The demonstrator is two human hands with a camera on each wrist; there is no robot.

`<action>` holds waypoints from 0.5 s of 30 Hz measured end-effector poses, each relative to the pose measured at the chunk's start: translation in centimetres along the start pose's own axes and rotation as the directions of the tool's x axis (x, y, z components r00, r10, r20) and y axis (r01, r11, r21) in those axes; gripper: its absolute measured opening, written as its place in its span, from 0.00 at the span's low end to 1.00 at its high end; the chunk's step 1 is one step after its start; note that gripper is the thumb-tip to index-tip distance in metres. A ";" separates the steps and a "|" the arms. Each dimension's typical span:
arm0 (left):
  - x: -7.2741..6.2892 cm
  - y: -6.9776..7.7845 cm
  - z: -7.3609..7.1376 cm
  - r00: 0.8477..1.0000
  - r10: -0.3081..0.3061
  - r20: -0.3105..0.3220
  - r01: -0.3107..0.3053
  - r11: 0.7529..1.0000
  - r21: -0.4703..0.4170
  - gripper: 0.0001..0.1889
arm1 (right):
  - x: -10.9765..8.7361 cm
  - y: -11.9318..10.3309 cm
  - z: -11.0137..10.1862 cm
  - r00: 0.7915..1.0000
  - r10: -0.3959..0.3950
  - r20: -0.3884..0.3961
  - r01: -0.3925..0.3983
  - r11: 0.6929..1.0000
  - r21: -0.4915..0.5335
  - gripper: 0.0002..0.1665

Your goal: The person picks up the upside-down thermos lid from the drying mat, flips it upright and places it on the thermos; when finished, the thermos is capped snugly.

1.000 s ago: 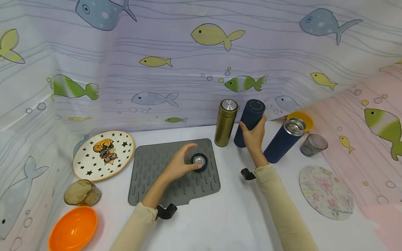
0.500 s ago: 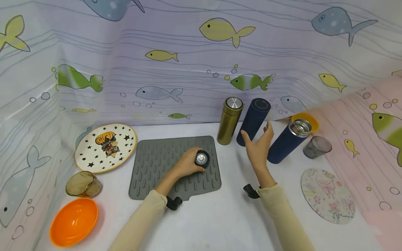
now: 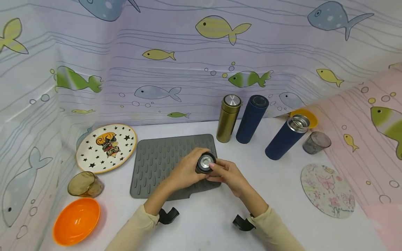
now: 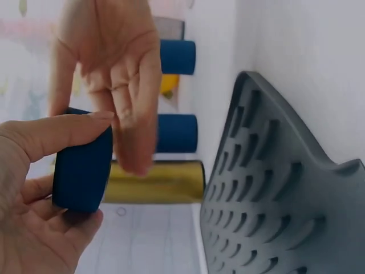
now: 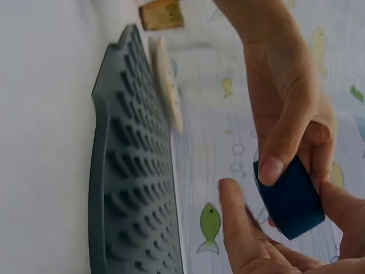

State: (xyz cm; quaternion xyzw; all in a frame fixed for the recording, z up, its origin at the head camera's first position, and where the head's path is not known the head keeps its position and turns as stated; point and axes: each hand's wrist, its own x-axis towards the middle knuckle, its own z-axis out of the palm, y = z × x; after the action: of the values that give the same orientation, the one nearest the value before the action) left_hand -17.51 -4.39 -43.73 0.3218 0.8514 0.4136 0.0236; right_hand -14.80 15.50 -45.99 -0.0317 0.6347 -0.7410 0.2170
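A dark blue bottle lid (image 3: 206, 162) is raised over the right part of the grey drying mat (image 3: 163, 164). My left hand (image 3: 184, 170) grips it by the sides between thumb and fingers, its inner side facing up. In the left wrist view the lid (image 4: 82, 171) looks short and cylindrical. My right hand (image 3: 230, 176) comes in from the right, thumb tip at the lid's edge. In the left wrist view the right hand's fingers (image 4: 134, 114) are extended beside the lid. A navy thermos (image 3: 285, 139) with a bare steel mouth stands at the right without a lid.
A gold thermos (image 3: 226, 122) and a capped navy thermos (image 3: 251, 122) stand behind the mat. Left lie a star-patterned plate (image 3: 91, 146), an amber cup (image 3: 84, 184) and an orange bowl (image 3: 76, 221). Right are a grey cup (image 3: 315, 143), yellow bowl (image 3: 309, 116) and floral round mat (image 3: 328, 191).
My right hand has let go of the capped navy thermos and moved down and left to the lid. My left hand has closed round the lid and lifted it toward me.
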 end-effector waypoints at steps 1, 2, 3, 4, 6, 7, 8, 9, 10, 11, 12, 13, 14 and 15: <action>-0.1 0.2 0.0 1.000 0.010 0.005 -0.010 1.000 0.003 0.35 | -0.1 0.0 0.2 1.000 -0.001 0.016 0.000 1.000 0.026 0.32; -0.3 0.4 0.0 1.000 0.018 0.010 -0.018 1.000 0.003 0.35 | -0.2 0.1 0.3 1.000 -0.001 0.019 0.000 0.999 0.046 0.31; -0.4 0.5 0.0 1.000 0.015 0.020 -0.015 1.000 -0.002 0.36 | -0.4 0.0 0.5 1.000 -0.001 0.017 0.000 0.998 0.062 0.30; -0.6 0.6 -0.1 0.999 0.007 0.033 -0.006 1.000 -0.019 0.37 | -0.5 0.1 0.6 1.000 0.000 0.008 -0.001 0.998 0.067 0.30; -0.8 0.6 -0.3 0.998 -0.026 0.059 0.031 0.996 -0.085 0.40 | -0.9 0.0 0.7 1.000 0.002 -0.019 -0.001 0.998 0.059 0.30; -1.0 0.5 -0.4 0.996 -0.050 0.070 0.058 0.990 -0.125 0.42 | -1.1 0.0 0.8 0.999 0.001 -0.041 0.001 0.999 0.048 0.29; -1.1 0.4 -0.6 0.993 -0.078 0.083 0.092 0.980 -0.175 0.43 | -1.3 0.0 0.8 0.998 -0.005 -0.068 0.007 0.999 0.031 0.29; -1.2 0.3 -0.8 0.990 -0.106 0.097 0.126 0.966 -0.226 0.44 | -1.5 -0.1 0.9 0.995 -0.019 -0.096 0.020 1.000 0.010 0.28; -1.3 0.2 -1.0 0.986 -0.128 0.110 0.155 0.947 -0.280 0.45 | -1.8 -0.1 0.9 0.991 -0.043 -0.124 0.042 0.999 -0.016 0.28; -1.4 0.1 -1.2 0.982 -0.143 0.124 0.177 0.927 -0.330 0.44 | -2.0 -0.1 0.9 0.985 -0.079 -0.151 0.071 0.996 -0.057 0.28; -1.5 -0.1 -1.4 0.979 -0.153 0.137 0.194 0.907 -0.374 0.43 | -2.2 -0.1 1.0 0.976 -0.129 -0.176 0.111 0.988 -0.109 0.28; -1.6 -0.3 -1.6 0.974 -0.166 0.155 0.216 0.890 -0.401 0.42 | -2.4 0.0 1.1 0.963 -0.193 -0.190 0.159 0.971 -0.180 0.28; -1.6 -0.4 -1.7 0.970 -0.171 0.173 0.230 0.873 -0.430 0.41 | -2.6 0.0 1.2 0.945 -0.263 -0.195 0.211 0.944 -0.253 0.28; -1.7 -0.5 -1.9 0.968 -0.167 0.187 0.236 0.860 -0.453 0.40 | -2.8 0.0 1.3 0.921 -0.343 -0.186 0.268 0.903 -0.336 0.28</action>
State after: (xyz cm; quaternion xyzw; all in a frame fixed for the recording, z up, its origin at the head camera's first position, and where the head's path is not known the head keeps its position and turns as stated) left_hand -17.05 -6.91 -43.24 0.2436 0.7502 0.5797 0.2044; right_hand -11.85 15.34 -45.08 -0.0744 0.7497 -0.6575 0.0113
